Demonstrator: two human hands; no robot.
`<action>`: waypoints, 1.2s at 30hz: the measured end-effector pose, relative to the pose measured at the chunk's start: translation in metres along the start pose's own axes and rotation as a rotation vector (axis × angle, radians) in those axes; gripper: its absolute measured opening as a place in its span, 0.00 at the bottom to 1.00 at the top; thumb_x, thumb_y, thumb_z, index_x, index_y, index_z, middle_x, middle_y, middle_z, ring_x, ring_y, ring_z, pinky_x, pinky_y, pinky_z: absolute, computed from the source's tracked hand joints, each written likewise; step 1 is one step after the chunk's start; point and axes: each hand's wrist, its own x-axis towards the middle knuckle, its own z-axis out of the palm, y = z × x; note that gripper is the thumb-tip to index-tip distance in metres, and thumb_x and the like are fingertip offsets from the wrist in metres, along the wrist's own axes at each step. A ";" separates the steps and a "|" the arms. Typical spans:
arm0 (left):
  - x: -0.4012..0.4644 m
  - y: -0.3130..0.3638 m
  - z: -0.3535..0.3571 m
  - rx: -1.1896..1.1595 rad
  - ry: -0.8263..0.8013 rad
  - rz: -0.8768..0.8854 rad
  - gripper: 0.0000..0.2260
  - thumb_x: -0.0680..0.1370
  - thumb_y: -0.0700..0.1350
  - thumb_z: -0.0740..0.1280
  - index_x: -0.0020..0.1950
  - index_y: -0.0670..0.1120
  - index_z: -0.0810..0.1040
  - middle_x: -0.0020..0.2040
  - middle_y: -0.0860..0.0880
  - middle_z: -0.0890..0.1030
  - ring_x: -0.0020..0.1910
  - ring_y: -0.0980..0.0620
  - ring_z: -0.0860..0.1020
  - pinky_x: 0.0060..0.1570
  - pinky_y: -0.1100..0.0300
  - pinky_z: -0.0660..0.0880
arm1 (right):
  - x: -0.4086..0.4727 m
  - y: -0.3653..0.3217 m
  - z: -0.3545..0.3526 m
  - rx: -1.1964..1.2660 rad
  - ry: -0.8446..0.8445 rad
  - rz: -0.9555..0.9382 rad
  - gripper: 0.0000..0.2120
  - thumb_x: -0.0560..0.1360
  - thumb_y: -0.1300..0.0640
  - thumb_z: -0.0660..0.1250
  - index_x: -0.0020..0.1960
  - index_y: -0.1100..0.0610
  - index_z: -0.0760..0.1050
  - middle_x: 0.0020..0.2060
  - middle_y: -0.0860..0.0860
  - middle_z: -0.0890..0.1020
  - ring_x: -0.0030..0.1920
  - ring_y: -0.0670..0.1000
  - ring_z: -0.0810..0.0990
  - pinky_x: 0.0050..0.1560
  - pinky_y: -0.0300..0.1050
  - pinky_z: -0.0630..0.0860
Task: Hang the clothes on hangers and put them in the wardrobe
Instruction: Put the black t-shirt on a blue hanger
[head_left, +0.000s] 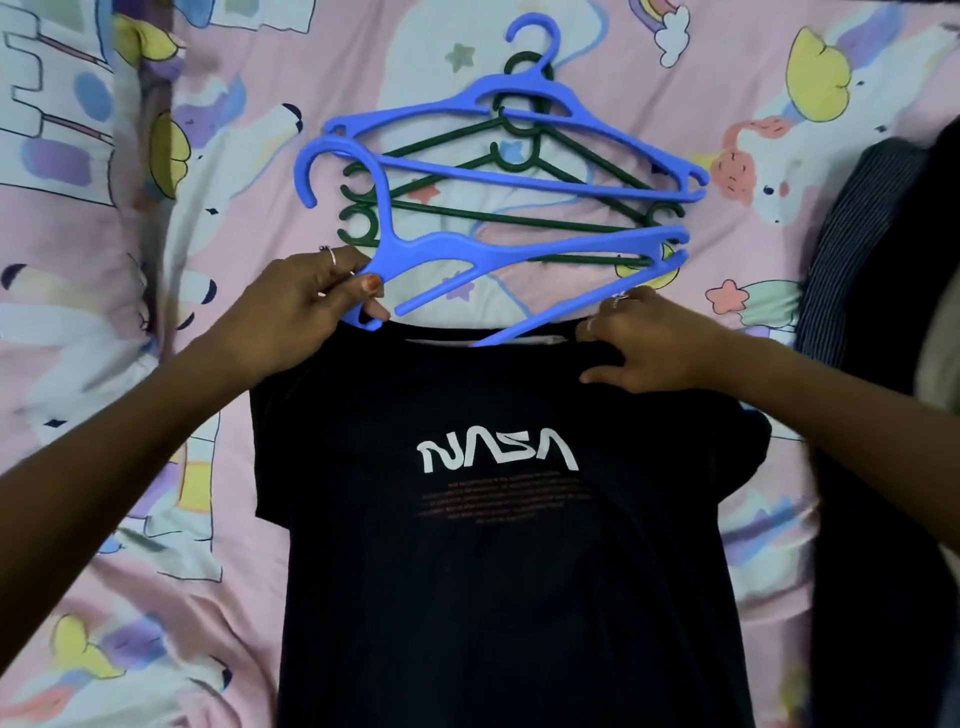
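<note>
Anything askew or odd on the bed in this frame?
Only the spare blue and dark green plastic hangers, lying crisscrossed in a loose pile on the pink patterned bedsheet above the black NASA T-shirt. No damage shows.

Bare forearms; ringed left grip, orange-painted thumbnail.

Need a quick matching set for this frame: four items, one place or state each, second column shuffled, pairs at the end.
Column 1
1. blue plastic hanger
2. dark green plastic hangers
3. black NASA T-shirt
4. dark striped garment

Column 2
A. lying flat, print up, on the pink patterned bedsheet
B. heaped at the right edge
C. gripped by the left hand
D. piled beyond the collar, untouched

Pairs: 1-C, 2-D, 3-A, 4-B
</note>
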 end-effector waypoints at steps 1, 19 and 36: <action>-0.001 0.001 0.001 0.028 -0.011 0.002 0.09 0.82 0.47 0.60 0.47 0.46 0.76 0.41 0.57 0.84 0.42 0.68 0.77 0.46 0.75 0.67 | -0.006 0.007 0.000 0.001 0.028 0.000 0.20 0.75 0.45 0.67 0.62 0.55 0.74 0.52 0.55 0.80 0.58 0.57 0.74 0.63 0.49 0.62; -0.010 -0.008 -0.010 0.441 -0.093 0.264 0.11 0.79 0.42 0.65 0.42 0.36 0.73 0.26 0.51 0.68 0.24 0.51 0.64 0.28 0.56 0.64 | -0.041 0.024 -0.003 0.295 0.114 0.063 0.13 0.75 0.53 0.69 0.59 0.53 0.79 0.49 0.53 0.80 0.49 0.55 0.77 0.54 0.54 0.75; 0.002 0.005 0.018 0.491 -0.146 0.209 0.08 0.81 0.46 0.60 0.49 0.41 0.72 0.42 0.36 0.78 0.45 0.36 0.76 0.45 0.49 0.72 | -0.020 -0.002 -0.041 0.214 0.265 0.012 0.13 0.74 0.48 0.68 0.47 0.59 0.80 0.37 0.56 0.78 0.38 0.52 0.72 0.42 0.49 0.72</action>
